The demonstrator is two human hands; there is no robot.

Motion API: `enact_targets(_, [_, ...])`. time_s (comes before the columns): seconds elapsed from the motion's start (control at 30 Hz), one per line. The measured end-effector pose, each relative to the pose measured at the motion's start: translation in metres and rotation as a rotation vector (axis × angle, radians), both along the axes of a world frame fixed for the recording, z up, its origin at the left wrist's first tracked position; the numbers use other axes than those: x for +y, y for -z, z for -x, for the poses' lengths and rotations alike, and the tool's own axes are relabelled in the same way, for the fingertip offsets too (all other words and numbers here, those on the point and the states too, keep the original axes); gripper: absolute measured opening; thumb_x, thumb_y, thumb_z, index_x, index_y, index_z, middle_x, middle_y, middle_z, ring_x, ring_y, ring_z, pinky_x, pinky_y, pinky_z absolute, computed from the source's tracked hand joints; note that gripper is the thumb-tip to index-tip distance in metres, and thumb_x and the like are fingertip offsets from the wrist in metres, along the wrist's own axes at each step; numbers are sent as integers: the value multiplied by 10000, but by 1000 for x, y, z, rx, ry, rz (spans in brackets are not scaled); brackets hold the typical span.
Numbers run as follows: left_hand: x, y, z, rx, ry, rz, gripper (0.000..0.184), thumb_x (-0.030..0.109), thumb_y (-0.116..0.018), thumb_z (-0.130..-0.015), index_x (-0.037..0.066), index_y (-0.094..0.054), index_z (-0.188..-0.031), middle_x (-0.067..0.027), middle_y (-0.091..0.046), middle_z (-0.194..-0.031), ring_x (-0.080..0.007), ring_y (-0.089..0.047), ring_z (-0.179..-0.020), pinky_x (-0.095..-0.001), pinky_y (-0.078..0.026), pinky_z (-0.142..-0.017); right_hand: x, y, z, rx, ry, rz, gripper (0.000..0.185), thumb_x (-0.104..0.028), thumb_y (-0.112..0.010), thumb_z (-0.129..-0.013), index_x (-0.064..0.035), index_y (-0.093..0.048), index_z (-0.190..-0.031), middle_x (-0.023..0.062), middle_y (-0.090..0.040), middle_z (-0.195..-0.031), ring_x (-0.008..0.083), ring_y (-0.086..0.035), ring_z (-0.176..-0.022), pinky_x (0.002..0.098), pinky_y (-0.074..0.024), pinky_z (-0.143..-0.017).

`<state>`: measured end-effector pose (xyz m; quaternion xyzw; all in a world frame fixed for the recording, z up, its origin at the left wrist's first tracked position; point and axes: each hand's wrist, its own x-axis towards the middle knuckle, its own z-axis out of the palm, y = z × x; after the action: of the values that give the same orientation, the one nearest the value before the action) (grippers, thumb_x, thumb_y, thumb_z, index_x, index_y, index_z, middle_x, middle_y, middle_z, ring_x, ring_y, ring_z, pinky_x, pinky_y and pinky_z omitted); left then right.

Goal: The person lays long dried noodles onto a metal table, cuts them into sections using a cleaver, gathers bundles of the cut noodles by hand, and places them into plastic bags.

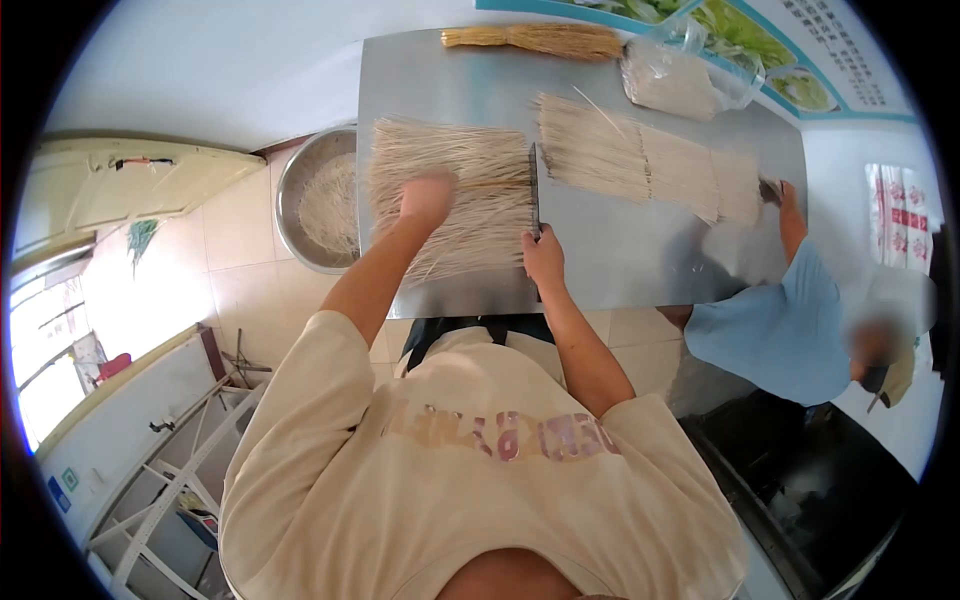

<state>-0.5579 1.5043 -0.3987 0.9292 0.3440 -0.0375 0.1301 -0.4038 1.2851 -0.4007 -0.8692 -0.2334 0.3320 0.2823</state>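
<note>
A broad mat of dried noodles point(450, 240) lies on the steel table point(620, 275) in front of me. My left hand point(430, 198) is closed over the middle of it, somewhat blurred. A thin yellow-brown stick point(495, 184) runs from that hand across the strands to the right; the hand seems to grip its end. Along the mat's right edge lies a long, dark, straight bar point(534, 190). My right hand point(543, 257) is wrapped round its near end. Just right of the bar, more noodles point(590, 150) lie in shorter sections.
A metal basin point(290, 205) with loose noodles stands left of the table. At the back are a straw brush point(560, 41) and a plastic bag point(680, 75). To the right, a person in blue point(770, 330) reaches a hand point(790, 205) to the farthest noodle section.
</note>
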Motion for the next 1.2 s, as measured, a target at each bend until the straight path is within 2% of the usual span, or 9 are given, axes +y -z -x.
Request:
enact_targets(0.07, [0, -3, -1, -10, 7, 7, 152, 120, -569, -871, 86, -662, -986, -112, -654, -1042, -308, -669, -964, -456, -564, -770, 9, -11, 3, 74, 22, 73, 401, -285, -574, -965, 7, -584, -1239, 239, -698, -1082, 428, -655, -1003, 469, -506, -881])
enact_targets(0.27, [-38, -30, 11, -214, -221, 88, 153, 149, -600, -864, 80, -630, -997, -104, -638, -1041, -296, -657, -990, -457, -562, -767, -4, -10, -23, 14, -45, 117, 405, -311, -589, -959, 4, -600, -1214, 241, -700, -1051, 422, -661, -989, 463, -509, -858])
enact_targets(0.33, [-77, -45, 35, -409, -128, 281, 162, 154, -613, -846, 81, -628, -990, -105, -657, -1015, -309, -662, -950, -447, -561, -776, -7, 1, -41, -241, -101, -54, 283, -279, -601, -961, -17, -611, -1068, 95, -624, -674, 224, -557, -439, 385, -453, -460])
enact_targets(0.37, [-99, -41, 48, -335, -122, 396, 195, 165, -622, -843, 84, -635, -1020, -108, -666, -1016, -308, -666, -927, -430, -562, -777, 11, -46, -40, -122, -91, 97, 395, -305, -601, -948, -12, -607, -1212, 230, -709, -1010, 407, -675, -962, 469, -513, -846])
enact_targets(0.5, [-180, 31, 87, -230, -337, 933, 268, 219, -641, -880, 98, -653, -1118, -106, -678, -1109, -280, -664, -982, -411, -556, -818, 65, -77, -78, -419, -411, 48, 365, -276, -602, -917, -24, -638, -1180, 229, -703, -1052, 408, -668, -972, 478, -517, -839])
enact_targets(0.6, [-206, 49, 91, -804, -1025, 1883, 410, 319, -643, -936, 36, -594, -1228, -94, -616, -1209, -246, -568, -1135, -415, -477, -985, 122, -93, -101, -484, -634, 123, 336, -257, -589, -894, -42, -666, -1141, 227, -697, -1063, 408, -662, -973, 478, -520, -841])
enact_targets(0.7, [-220, 73, 80, -1099, -1212, 1966, 526, 357, -668, -927, 1, -527, -1287, -118, -563, -1257, -246, -540, -1150, -388, -450, -1017, 157, -99, -118, -527, -863, 200, 294, -238, -571, -881, -54, -689, -1077, 219, -700, -1045, 405, -663, -966, 480, -524, -841])
enact_targets(0.93, [-126, 23, 6, -964, -1679, 1800, 682, 381, -770, -856, 0, -469, -1335, -141, -480, -1328, -248, -498, -1181, -378, -438, -1029, 127, -112, -123, -366, -1125, 392, 272, -203, -548, -875, -29, -693, -1025, 220, -703, -992, 407, -666, -964, 495, -527, -839])
enact_targets(1.2, [-79, -13, 5, -663, -1095, 1109, 579, 393, -850, -716, -23, -678, -1081, -159, -663, -1023, -275, -595, -1089, -375, -506, -927, 28, -80, -104, -11, -1131, 276, 257, -223, -598, -888, 6, -665, -987, 200, -643, -662, 332, -657, -566, 447, -534, -599])
